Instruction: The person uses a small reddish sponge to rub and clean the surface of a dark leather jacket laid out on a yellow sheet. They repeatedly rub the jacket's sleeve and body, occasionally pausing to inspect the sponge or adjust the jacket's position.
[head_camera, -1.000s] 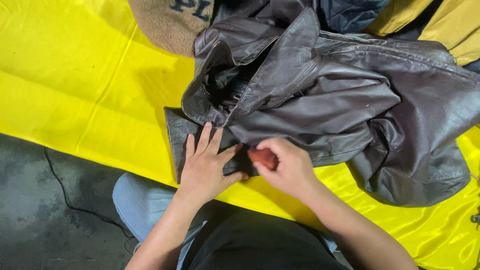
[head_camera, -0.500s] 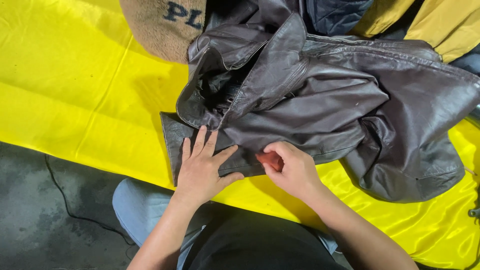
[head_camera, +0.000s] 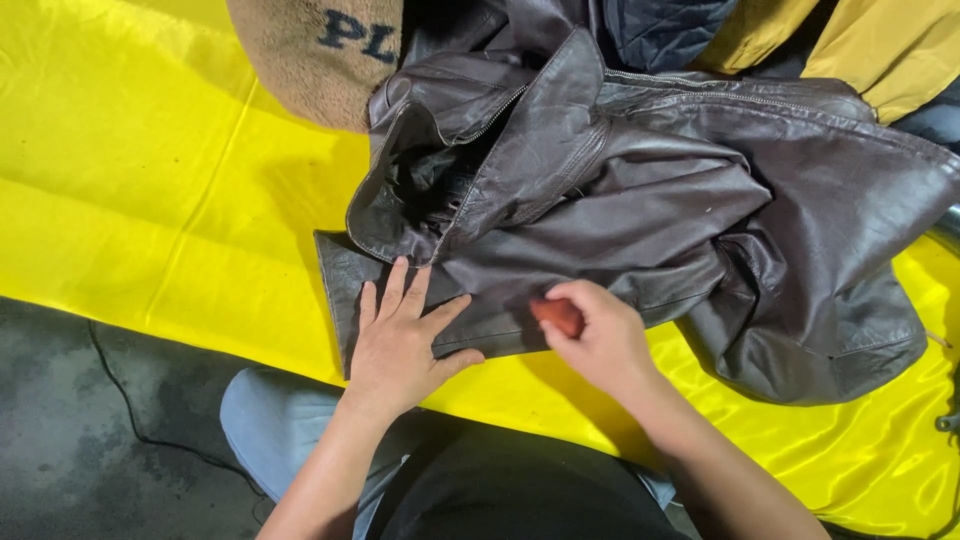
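Note:
A dark brown leather jacket (head_camera: 640, 190) lies crumpled on a bright yellow sheet (head_camera: 150, 170). My left hand (head_camera: 400, 335) rests flat, fingers spread, on the jacket's near lower edge and pins it down. My right hand (head_camera: 595, 335) is closed around a small reddish-brown pad (head_camera: 558, 315) and presses it on the leather just to the right of the left hand. The jacket's collar and zip stand open above my left hand.
A tan fleecy item with dark letters (head_camera: 320, 55) lies at the top, partly under the jacket. Dark blue and mustard-yellow clothing (head_camera: 880, 50) sits at the top right. Grey concrete floor (head_camera: 90, 430) with a thin black cable is at the lower left. My knees are below.
My right hand with the pad has slid a little to the right along the jacket's edge, away from the left hand. The left hand stays pressed flat on the leather.

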